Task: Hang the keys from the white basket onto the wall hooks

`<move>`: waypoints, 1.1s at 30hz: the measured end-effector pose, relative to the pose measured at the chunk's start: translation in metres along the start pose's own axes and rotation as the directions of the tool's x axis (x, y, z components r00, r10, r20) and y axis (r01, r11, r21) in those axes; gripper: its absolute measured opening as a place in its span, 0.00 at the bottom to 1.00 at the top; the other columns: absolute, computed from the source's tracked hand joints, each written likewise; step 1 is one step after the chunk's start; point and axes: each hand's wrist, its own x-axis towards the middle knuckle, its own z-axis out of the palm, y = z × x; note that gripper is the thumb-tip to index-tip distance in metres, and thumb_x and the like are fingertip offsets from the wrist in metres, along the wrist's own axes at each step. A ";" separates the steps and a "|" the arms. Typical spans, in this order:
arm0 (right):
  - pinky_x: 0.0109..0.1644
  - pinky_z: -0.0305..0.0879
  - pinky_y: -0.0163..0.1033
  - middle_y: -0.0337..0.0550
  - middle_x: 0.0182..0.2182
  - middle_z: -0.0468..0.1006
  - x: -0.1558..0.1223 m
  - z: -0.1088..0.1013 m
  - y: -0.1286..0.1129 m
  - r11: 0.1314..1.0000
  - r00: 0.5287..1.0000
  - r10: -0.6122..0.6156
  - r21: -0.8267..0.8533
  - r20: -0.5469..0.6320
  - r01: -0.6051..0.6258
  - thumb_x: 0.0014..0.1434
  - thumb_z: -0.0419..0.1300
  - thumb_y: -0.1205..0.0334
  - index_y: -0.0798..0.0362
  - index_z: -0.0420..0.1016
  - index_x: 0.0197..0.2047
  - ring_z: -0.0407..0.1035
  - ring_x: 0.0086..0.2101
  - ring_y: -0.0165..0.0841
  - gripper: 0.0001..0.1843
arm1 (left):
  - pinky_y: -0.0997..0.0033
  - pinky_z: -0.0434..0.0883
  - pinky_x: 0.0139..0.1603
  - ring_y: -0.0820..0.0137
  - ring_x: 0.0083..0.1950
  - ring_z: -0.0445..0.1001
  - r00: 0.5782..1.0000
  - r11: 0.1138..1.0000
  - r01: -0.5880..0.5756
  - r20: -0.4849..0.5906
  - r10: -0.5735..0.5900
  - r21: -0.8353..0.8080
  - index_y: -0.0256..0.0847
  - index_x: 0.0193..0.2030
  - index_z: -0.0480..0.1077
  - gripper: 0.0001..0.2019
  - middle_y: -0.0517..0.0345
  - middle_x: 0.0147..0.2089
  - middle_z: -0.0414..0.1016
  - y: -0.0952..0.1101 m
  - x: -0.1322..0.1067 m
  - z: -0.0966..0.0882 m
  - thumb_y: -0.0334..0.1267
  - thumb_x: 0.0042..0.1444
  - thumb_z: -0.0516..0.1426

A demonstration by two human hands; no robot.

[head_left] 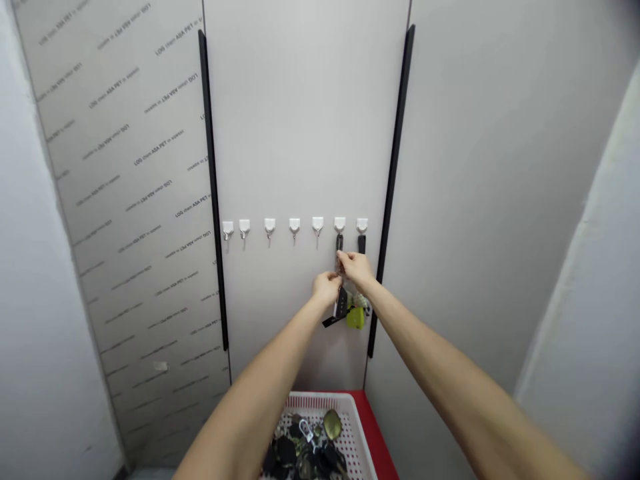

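Note:
A keychain with a black strap (339, 241) hangs from the second hook from the right. My right hand (356, 268) is closed on it just below the strap, fingers pinched together. Slightly lower, my left hand (327, 288) pinches the same keychain, above a dark tag-like piece (341, 303). My fingers hide its middle part. On the rightmost hook hangs another black strap (362, 244), partly behind my right hand. A lime-green pendant (355, 318) dangles below my hands, close to the dark piece; its upper attachment is hidden.
White adhesive hooks (295, 225) run in a row across the pale panel (305, 120). Black vertical handles (399, 133) border that panel. Below, a white perforated basket (360, 440) of dark keychains stands on a red surface (377, 437).

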 end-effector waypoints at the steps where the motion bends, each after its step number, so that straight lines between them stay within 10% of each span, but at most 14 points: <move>1: 0.20 0.53 0.31 0.38 0.10 0.65 -0.001 0.000 0.000 1.000 1.000 -0.002 -0.031 0.001 0.002 0.43 0.46 0.51 0.58 0.66 0.14 0.58 0.15 0.25 0.20 | 0.78 0.61 0.26 0.77 0.23 0.63 1.000 1.000 0.013 -0.004 -0.013 0.003 0.31 0.28 0.67 0.08 0.55 0.25 0.69 -0.001 0.000 -0.001 0.31 0.42 0.49; 10: 0.38 0.56 0.38 0.46 0.32 0.69 -0.061 -0.001 0.016 0.963 0.978 -0.198 -0.198 -0.063 0.183 0.43 0.50 0.61 0.58 0.67 0.35 0.63 0.33 0.31 0.15 | 0.77 0.62 0.33 0.78 0.29 0.66 0.979 0.987 0.156 0.141 -0.150 -0.028 0.32 0.38 0.63 0.13 0.52 0.34 0.69 -0.047 -0.058 -0.047 0.31 0.43 0.48; 13: 0.38 0.57 0.36 0.45 0.32 0.70 -0.121 0.007 0.041 0.957 0.958 -0.167 -0.193 0.233 0.214 0.43 0.50 0.64 0.57 0.68 0.33 0.63 0.33 0.30 0.12 | 0.75 0.62 0.34 0.77 0.31 0.66 0.961 0.979 0.195 0.189 -0.203 0.058 0.32 0.37 0.64 0.12 0.53 0.34 0.69 -0.089 -0.102 -0.068 0.30 0.42 0.49; 17: 0.35 0.58 0.33 0.43 0.30 0.72 -0.202 0.023 0.077 0.977 0.761 0.032 -0.182 0.648 0.113 0.45 0.49 0.64 0.56 0.69 0.32 0.64 0.30 0.28 0.11 | 0.74 0.62 0.36 0.75 0.33 0.66 0.944 0.947 0.194 0.215 -0.251 0.255 0.32 0.34 0.65 0.11 0.54 0.32 0.69 -0.144 -0.154 -0.087 0.30 0.43 0.49; 21: 0.38 0.56 0.34 0.44 0.30 0.71 -0.238 0.034 0.093 0.947 0.657 0.079 -0.263 0.750 0.186 0.45 0.48 0.63 0.56 0.69 0.31 0.63 0.32 0.30 0.12 | 0.73 0.61 0.40 0.74 0.36 0.65 0.940 0.887 0.048 0.278 -0.196 0.460 0.37 0.35 0.65 0.11 0.56 0.35 0.68 -0.168 -0.180 -0.092 0.29 0.42 0.48; 27: 0.36 0.54 0.36 0.46 0.27 0.70 -0.245 0.048 0.090 0.868 0.659 0.138 -0.410 0.739 0.278 0.44 0.49 0.58 0.54 0.68 0.33 0.60 0.33 0.34 0.14 | 0.71 0.57 0.43 0.70 0.42 0.60 0.923 0.737 -0.165 0.365 -0.118 0.656 0.41 0.37 0.64 0.12 0.58 0.38 0.67 -0.165 -0.185 -0.089 0.33 0.44 0.48; 33: 0.36 0.53 0.35 0.42 0.26 0.68 -0.248 0.054 0.092 0.951 0.727 0.135 -0.294 0.673 0.096 0.42 0.51 0.64 0.54 0.67 0.25 0.59 0.32 0.31 0.06 | 0.71 0.57 0.43 0.70 0.40 0.60 0.903 0.709 -0.211 0.411 -0.122 0.673 0.40 0.36 0.65 0.11 0.57 0.36 0.68 -0.159 -0.187 -0.089 0.34 0.45 0.46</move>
